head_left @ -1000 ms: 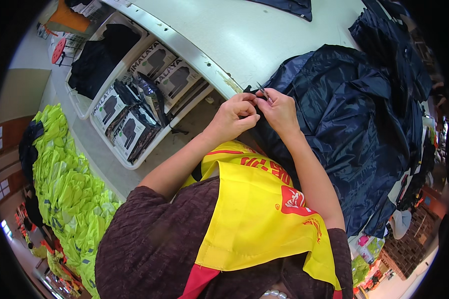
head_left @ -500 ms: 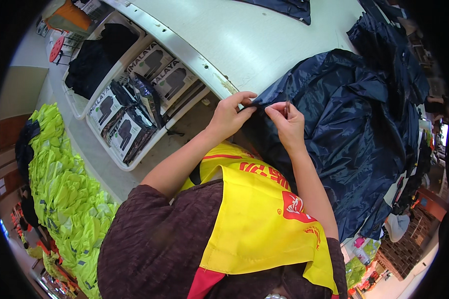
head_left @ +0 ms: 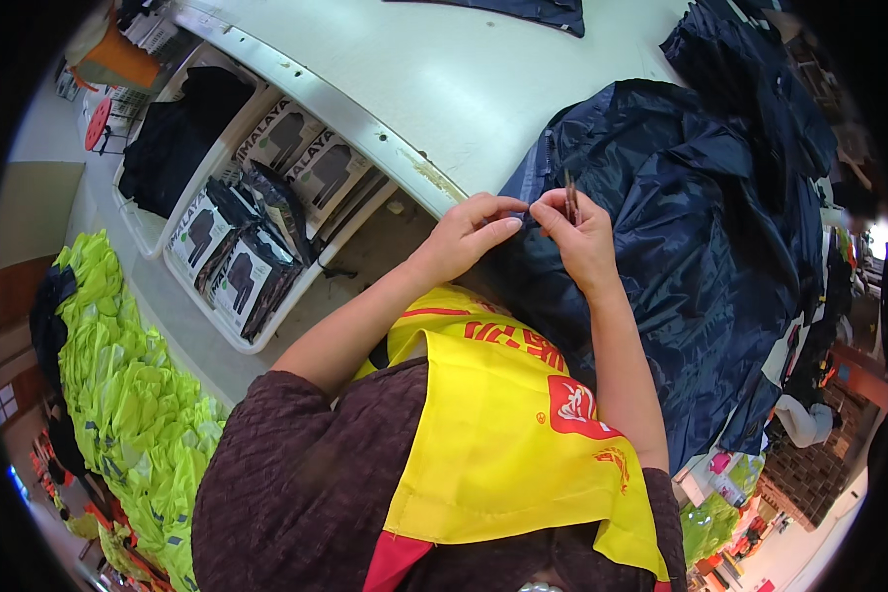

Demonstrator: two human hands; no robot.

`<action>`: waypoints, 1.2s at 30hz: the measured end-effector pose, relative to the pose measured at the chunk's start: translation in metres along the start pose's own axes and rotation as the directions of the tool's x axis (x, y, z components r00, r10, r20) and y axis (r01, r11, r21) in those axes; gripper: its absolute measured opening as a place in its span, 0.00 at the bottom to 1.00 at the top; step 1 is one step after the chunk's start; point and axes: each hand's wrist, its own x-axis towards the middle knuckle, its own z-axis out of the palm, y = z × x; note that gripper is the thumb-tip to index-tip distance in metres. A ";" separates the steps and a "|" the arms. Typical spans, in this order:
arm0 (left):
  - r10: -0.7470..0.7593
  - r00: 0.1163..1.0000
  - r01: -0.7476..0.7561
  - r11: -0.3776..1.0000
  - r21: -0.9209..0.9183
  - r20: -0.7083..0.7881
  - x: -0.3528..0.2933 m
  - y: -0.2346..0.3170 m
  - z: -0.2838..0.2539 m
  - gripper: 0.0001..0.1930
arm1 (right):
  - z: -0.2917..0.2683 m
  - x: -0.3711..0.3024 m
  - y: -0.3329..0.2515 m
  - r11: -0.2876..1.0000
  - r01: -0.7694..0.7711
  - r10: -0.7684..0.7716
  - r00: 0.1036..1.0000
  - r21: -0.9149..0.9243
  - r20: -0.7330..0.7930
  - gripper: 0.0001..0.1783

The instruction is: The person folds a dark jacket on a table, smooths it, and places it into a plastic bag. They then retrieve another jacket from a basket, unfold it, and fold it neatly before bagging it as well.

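Note:
A shiny navy garment lies bunched over the table edge and hangs down in front of me. My left hand holds its edge between thumb and forefinger. Close beside it, my right hand pinches thumb and forefinger together at that same edge. Small thread snips are tucked in the right hand, their thin pointed blades sticking up past the fingers. Whether a thread lies between the fingertips is too small to tell.
Left of the table, a white basket holds packaged dark clothing; another beyond it holds black fabric. Fluorescent yellow garments are heaped at far left. Another navy piece lies on the white table.
My right hand has moved in so that its fingertips meet the left ones. The left hand has shifted slightly right and down, and the garment's edge now shows beyond the hands.

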 end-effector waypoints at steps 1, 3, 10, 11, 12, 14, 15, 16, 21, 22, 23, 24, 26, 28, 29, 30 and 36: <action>-0.042 0.999 0.043 0.993 -0.111 0.013 0.002 -0.006 0.004 0.14 | -0.002 0.000 -0.001 0.999 0.012 -0.011 0.999 -0.037 0.042 0.06; -0.137 0.987 0.154 0.946 -0.284 0.079 0.004 -0.013 0.012 0.15 | -0.007 0.000 0.000 0.995 0.042 -0.029 0.989 -0.091 0.148 0.05; 0.127 0.987 -0.121 0.991 -0.062 0.103 0.016 -0.030 0.021 0.09 | -0.011 -0.008 -0.016 0.748 0.314 -0.234 0.949 -0.585 0.211 0.07; 0.169 0.980 -0.168 0.986 -0.017 0.105 0.019 -0.030 0.023 0.08 | -0.012 -0.009 -0.016 0.697 0.349 -0.270 0.937 -0.626 0.221 0.07; 0.212 0.971 -0.216 0.976 0.027 0.109 0.020 -0.029 0.024 0.07 | -0.012 -0.009 -0.016 0.643 0.380 -0.304 0.923 -0.665 0.234 0.07; 0.043 0.998 -0.037 0.990 -0.134 0.042 0.018 -0.024 0.026 0.06 | -0.018 -0.006 -0.010 0.783 0.308 -0.256 0.951 -0.540 0.171 0.08; -0.046 0.999 0.049 0.975 -0.217 0.020 0.016 -0.021 0.027 0.05 | -0.022 -0.005 -0.007 0.842 0.269 -0.229 0.963 -0.468 0.142 0.09; -0.095 0.995 0.092 0.962 -0.258 0.002 0.014 -0.021 0.029 0.06 | -0.025 -0.005 -0.006 0.913 0.167 -0.140 0.985 -0.372 0.099 0.10; -0.280 0.954 0.202 0.866 -0.458 -0.109 0.001 -0.021 0.040 0.08 | -0.051 -0.005 -0.006 0.960 -0.105 0.132 0.987 -0.261 0.087 0.16; -0.313 0.939 0.210 0.850 -0.483 -0.143 0.000 -0.021 0.041 0.07 | -0.055 -0.005 -0.005 0.944 -0.141 0.177 0.980 -0.299 0.095 0.17; -0.347 0.922 0.218 0.833 -0.508 -0.174 -0.001 -0.021 0.043 0.07 | -0.056 -0.008 -0.009 0.893 -0.150 0.200 0.977 -0.424 0.077 0.19; -0.381 0.902 0.224 0.816 -0.533 -0.205 -0.002 -0.021 0.044 0.07 | -0.056 -0.010 -0.009 0.862 -0.086 0.157 0.983 -0.499 0.100 0.18; -0.385 0.897 0.223 0.820 -0.527 -0.219 -0.003 -0.024 0.046 0.07 | -0.054 -0.015 -0.010 0.773 0.044 0.073 0.985 -0.633 0.159 0.17; -0.366 0.900 0.204 0.834 -0.513 -0.238 -0.003 -0.025 0.047 0.07 | -0.048 -0.017 -0.015 0.612 0.108 0.066 0.980 -0.783 0.187 0.15; -0.345 0.905 0.185 0.845 -0.502 -0.248 -0.004 -0.024 0.048 0.07 | -0.045 -0.017 -0.015 0.536 0.165 0.030 0.976 -0.828 0.214 0.15; -0.324 0.910 0.165 0.855 -0.491 -0.257 -0.004 -0.023 0.048 0.07 | -0.044 -0.018 -0.015 0.453 0.218 -0.003 0.970 -0.864 0.244 0.15; -0.281 0.932 0.164 0.890 -0.426 -0.230 -0.006 -0.028 0.049 0.06 | -0.039 -0.009 -0.012 0.278 0.342 -0.018 0.936 -0.898 0.351 0.11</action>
